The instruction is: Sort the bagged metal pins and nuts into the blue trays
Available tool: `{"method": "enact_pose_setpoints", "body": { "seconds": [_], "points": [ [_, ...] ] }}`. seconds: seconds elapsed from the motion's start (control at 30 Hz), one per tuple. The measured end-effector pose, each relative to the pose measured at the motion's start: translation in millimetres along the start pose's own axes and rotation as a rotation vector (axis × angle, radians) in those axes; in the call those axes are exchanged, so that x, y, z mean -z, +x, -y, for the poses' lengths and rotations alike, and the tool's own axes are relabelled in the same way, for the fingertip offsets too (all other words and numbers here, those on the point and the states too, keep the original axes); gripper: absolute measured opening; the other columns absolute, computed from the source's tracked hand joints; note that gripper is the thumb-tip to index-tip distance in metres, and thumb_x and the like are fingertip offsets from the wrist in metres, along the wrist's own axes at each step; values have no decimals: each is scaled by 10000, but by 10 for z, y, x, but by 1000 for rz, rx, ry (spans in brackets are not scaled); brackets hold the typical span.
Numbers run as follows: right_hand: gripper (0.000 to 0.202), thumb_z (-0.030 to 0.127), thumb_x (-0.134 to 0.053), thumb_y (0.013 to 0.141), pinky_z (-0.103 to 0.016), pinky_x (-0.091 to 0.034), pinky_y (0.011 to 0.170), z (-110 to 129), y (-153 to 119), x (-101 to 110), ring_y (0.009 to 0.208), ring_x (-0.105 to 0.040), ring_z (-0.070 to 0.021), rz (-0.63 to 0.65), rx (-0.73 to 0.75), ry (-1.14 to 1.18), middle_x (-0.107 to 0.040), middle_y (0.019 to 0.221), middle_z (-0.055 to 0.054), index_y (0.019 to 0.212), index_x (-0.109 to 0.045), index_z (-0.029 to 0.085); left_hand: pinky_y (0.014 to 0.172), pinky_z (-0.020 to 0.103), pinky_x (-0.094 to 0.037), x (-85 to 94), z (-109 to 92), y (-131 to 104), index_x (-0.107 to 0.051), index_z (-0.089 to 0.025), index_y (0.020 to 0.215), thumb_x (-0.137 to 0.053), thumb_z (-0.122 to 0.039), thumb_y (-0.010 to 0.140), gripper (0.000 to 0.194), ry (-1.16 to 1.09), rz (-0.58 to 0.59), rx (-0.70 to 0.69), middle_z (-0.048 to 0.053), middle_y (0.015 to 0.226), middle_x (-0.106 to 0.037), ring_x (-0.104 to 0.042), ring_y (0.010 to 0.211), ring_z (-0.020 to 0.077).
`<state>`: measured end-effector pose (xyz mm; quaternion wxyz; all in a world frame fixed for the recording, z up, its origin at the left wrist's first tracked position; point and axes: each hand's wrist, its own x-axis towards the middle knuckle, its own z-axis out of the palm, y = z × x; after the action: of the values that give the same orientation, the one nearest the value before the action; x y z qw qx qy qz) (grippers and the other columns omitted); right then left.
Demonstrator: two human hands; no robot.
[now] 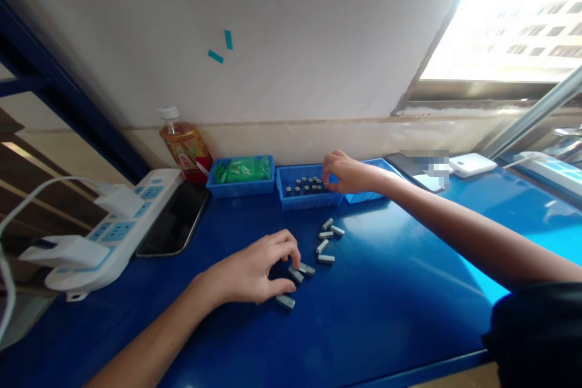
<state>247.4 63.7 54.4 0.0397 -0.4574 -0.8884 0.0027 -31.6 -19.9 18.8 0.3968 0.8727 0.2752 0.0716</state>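
My left hand [266, 267] rests low over the blue table, thumb and fingers apart around small metal pieces [296, 274]; nothing is gripped. One more metal piece [285, 302] lies just below the thumb. Several similar metal pieces [326, 235] are scattered on the table between my hands. My right hand [341, 173] reaches over the right end of the middle blue bin [309, 201], its fingers pinched together on something too small to make out. Inside that bin several small dark cylinders [307, 189] stand upright with light tops.
A blue bin [240, 190] holds green plastic bags [245, 170]. Another blue bin [366, 197] is partly behind my right hand. A bottle [184, 145], a phone [175, 224] and a power strip [116, 233] stand left. A white box [473, 165] lies right.
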Motion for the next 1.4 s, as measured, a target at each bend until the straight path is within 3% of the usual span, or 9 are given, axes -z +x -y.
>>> {"method": "enact_pose_setpoints", "body": {
  "seconds": [0.23, 0.33, 0.43, 0.5, 0.6, 0.7, 0.97, 1.17, 1.4],
  "points": [
    [154, 219, -700, 759, -359, -452, 827, -68, 91, 36, 986, -545, -277, 89, 21, -26, -635, 973, -126, 891, -758, 166, 698, 220, -435, 1, 21, 21, -619, -198, 871, -625, -247, 833, 62, 16, -16, 16, 14, 967, -556, -556, 822, 146],
    [174, 263, -671, 796, -345, -462, 777, 24, -13, 181, 908, -584, -250, 8, 1, 13, -648, 935, -114, 922, -739, 165, 663, 227, -429, -34, 73, 55, -634, -189, 894, -571, -304, 880, 132, -60, -103, 59, 12, 884, -604, -556, 760, 143],
    [188, 286, -570, 879, -316, -462, 706, 346, -269, 183, 800, -602, -199, -277, -81, 133, -653, 896, -82, 966, -688, 168, 619, 231, -427, -68, 121, 87, -649, -179, 939, -522, -341, 908, 208, -179, -227, 132, 14, 828, -654, -569, 710, 145],
    [178, 294, -548, 899, -288, -456, 651, 652, -477, 37, 727, -595, -169, -440, -91, 253, -645, 823, -54, 999, -638, 178, 633, 239, -442, -87, 133, 103, -656, -172, 951, -508, -372, 916, 252, -250, -295, 149, 18, 810, -673, -587, 712, 152],
    [194, 305, -534, 917, -297, -430, 647, 1058, -717, -282, 706, -579, -169, -463, 73, 245, -647, 797, -56, 1053, -587, 178, 657, 245, -455, -119, 117, 119, -672, -168, 885, -491, -406, 926, 302, -260, -314, 114, 18, 779, -676, -604, 720, 159],
    [145, 258, -480, 940, -300, -389, 632, 1241, -791, -486, 644, -541, -153, -423, 167, 180, -608, 711, -34, 979, -592, 174, 679, 244, -447, -148, 80, 132, -672, -176, 779, -471, -377, 938, 326, -164, -278, 53, 10, 752, -655, -607, 724, 157],
    [143, 245, -466, 948, -289, -373, 629, 1262, -731, -562, 648, -540, -150, -471, 129, 220, -613, 719, -36, 938, -584, 164, 631, 230, -424, -147, 51, 124, -612, -171, 671, -418, -366, 959, 398, -100, -251, 39, -1, 686, -597, -561, 647, 137],
    [213, 273, -461, 958, -277, -368, 605, 1284, -699, -639, 589, -524, -141, -538, 32, 261, -611, 660, -33, 821, -585, 168, 681, 246, -474, -156, 109, 94, -614, -199, 1049, -608, -358, 851, 254, -189, -267, 32, -9, 771, -631, -596, 720, 147],
    [188, 354, -533, 923, -287, -389, 636, 1275, -702, -653, 647, -537, -156, -511, 7, 354, -622, 731, -38, 884, -560, 172, 669, 226, -453, -186, 93, 105, -621, -189, 910, -551, -322, 904, 150, -126, -296, 7, -10, 770, -631, -578, 708, 133]
  ]
}}
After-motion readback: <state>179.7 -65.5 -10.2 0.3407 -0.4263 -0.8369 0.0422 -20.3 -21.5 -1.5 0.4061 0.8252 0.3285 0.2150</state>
